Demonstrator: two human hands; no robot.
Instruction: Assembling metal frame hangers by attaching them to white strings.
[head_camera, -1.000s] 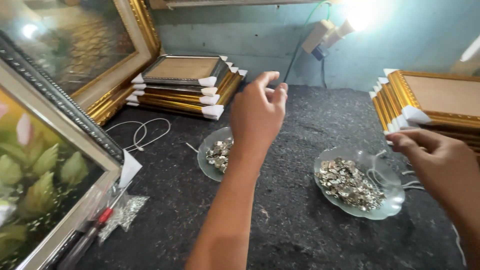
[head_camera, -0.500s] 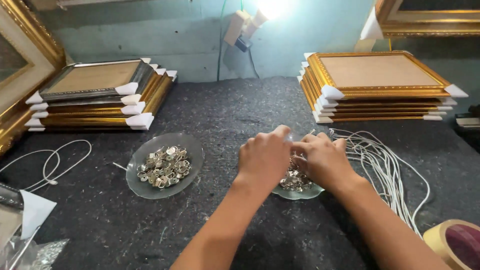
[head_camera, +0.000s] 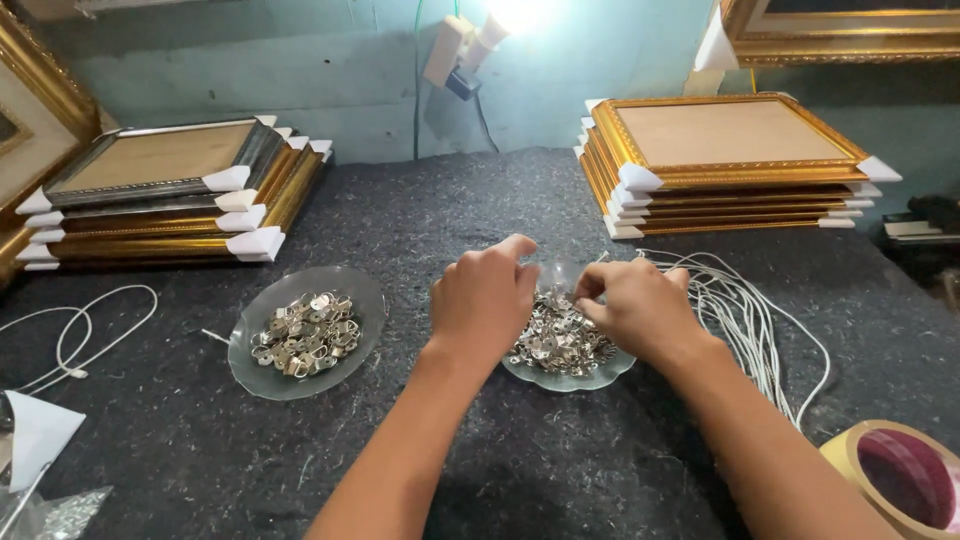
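Both my hands hover over a clear glass dish (head_camera: 570, 378) heaped with small silver metal hangers (head_camera: 556, 340). My left hand (head_camera: 484, 297) is curled over the dish's left side, fingers bent down toward the pile. My right hand (head_camera: 632, 306) pinches at the hangers with thumb and fingertips; whether it holds a piece I cannot tell. A second glass dish (head_camera: 262, 375) with brass and silver hangers (head_camera: 303, 332) lies to the left, apart from my hands.
Dark felt covers the table (head_camera: 440, 210). Stacks of gold frames with white corner guards stand at back left (head_camera: 160, 195) and back right (head_camera: 725, 165). White cords (head_camera: 750, 305) lie right of the dish, a tape roll (head_camera: 895, 480) at front right, more cord (head_camera: 75, 335) at left.
The view swung right from the left frames to the table's middle. My left hand came down from raised, and both hands met over the right dish, where they now stay.
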